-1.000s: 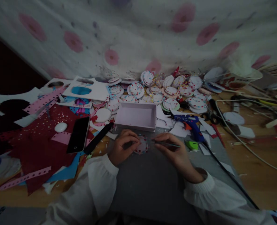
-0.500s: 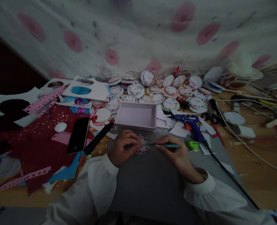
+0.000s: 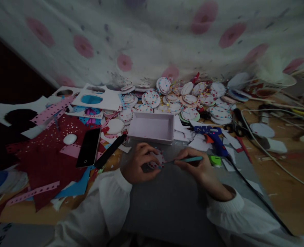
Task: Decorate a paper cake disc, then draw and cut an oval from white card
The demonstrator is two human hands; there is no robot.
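Observation:
My left hand [image 3: 143,164] grips a small round white disc [image 3: 154,162] edged with red and blue dots. Its fingers lie over the top and the thumb is at the lower edge, hiding part of the disc. A slim teal-handled tool [image 3: 191,159] is pinched in my right hand [image 3: 196,168]. Its thin tip points left and reaches the disc's right edge; whether it touches cannot be made out. Beneath both hands is a grey mat [image 3: 167,206]. Just beyond them stands an open white box [image 3: 152,127].
Stacks of dotted round discs [image 3: 152,98] line the back. To the right lie a blue glue gun [image 3: 213,135] with its cord, scissors [image 3: 235,127] and a green object [image 3: 215,160]. On the left are a phone [image 3: 88,147], a black strip [image 3: 111,151] and red paper [image 3: 46,164].
The left thumb and fingers have spread further round the disc, its thumb now at the lower edge. The tool's tip has drawn back rightward from the disc's middle to its edge.

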